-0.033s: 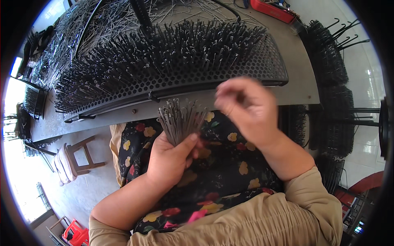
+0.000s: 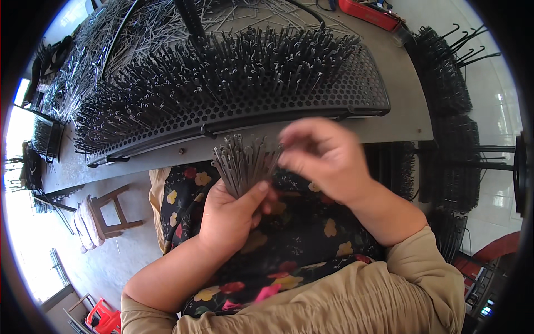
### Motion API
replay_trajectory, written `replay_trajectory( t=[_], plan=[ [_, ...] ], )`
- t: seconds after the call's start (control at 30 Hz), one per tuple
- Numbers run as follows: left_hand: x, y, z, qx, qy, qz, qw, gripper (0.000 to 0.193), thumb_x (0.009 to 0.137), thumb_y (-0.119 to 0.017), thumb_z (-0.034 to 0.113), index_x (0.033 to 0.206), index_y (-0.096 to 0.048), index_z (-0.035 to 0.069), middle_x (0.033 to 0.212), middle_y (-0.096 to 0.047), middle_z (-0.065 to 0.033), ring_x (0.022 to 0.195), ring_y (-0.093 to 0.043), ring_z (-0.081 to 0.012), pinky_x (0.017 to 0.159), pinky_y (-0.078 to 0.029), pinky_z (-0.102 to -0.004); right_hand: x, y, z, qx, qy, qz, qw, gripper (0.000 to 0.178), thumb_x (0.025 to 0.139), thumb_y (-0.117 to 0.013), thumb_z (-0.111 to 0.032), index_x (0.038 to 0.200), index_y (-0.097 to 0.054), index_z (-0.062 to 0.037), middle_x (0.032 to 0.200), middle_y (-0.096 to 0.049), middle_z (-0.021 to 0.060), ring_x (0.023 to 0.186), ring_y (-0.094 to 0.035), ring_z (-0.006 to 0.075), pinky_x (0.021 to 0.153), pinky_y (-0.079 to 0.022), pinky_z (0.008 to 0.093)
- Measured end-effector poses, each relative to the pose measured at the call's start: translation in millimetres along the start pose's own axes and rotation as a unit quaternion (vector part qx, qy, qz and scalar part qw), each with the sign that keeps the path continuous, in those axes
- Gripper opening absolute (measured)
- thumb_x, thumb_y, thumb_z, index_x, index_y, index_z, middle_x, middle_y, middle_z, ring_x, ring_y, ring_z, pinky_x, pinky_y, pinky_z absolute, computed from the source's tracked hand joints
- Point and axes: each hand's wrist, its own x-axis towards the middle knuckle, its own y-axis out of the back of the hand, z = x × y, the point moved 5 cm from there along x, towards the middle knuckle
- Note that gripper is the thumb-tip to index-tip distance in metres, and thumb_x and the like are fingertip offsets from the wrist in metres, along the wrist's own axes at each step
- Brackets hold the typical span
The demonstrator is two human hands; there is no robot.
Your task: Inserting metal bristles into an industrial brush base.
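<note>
My left hand (image 2: 231, 214) is closed around the lower ends of a bundle of thin dark metal rods (image 2: 242, 167). Their small hooked or looped ends fan out upward above my thumb. At the bundle's upper right side is my right hand (image 2: 328, 158), its fingers curled and thumb drawn in, slightly blurred. The fingertips meet the end of an outer rod; whether they grip it is hard to make out. Just beyond both hands, on the table, a dark perforated metal rack (image 2: 356, 94) carries dense rows of upright dark hooked rods (image 2: 233, 69).
Loose metal rods (image 2: 100, 53) lie heaped at the back left of the table (image 2: 403, 83). A red toolbox (image 2: 370, 14) sits at the far right. More dark rods hang in clusters (image 2: 448, 78) on the right. A wooden stool (image 2: 114, 214) stands at left, and flowered black fabric (image 2: 300, 234) covers my lap.
My right hand has moved a little left and down, from near the rack's front edge to the top right of the rod bundle. The left hand stays in place.
</note>
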Motion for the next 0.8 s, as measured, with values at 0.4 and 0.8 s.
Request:
replay_trajectory(
  t=[0.4, 0.8],
  plan=[
    [-1.0, 0.3, 3.0, 0.008, -0.009, -0.005, 1.0, 0.015, 0.095, -0.057, 0.01, 0.109, -0.061, 0.005, 0.087, -0.068, -0.0072, 0.063, -0.058, -0.0076, 0.044, -0.038, -0.0173, 25.1, 62.3, -42.3, -0.168, 0.342, 0.228, 0.896, 0.031, 0.082, -0.067, 0.006, 0.111, -0.057, -0.0018, 0.079, -0.067, 0.0033, 0.07, -0.062, 0.0093, 0.06, -0.047, 0.0202],
    [-0.2, -1.0, 4.0, 0.02, -0.005, -0.01, 1.0, 0.015, 0.095, -0.058, 0.009, 0.109, -0.059, 0.005, 0.085, -0.067, -0.0066, 0.062, -0.057, -0.0075, 0.044, -0.038, -0.0173, 30.6, 47.8, -46.1, -0.478, 0.425, 0.198, 0.743, 0.024, 0.066, -0.078, -0.003, 0.088, -0.07, -0.0089, 0.086, -0.066, 0.0022, 0.085, -0.058, 0.0222, 0.076, -0.045, 0.0333]
  ],
)
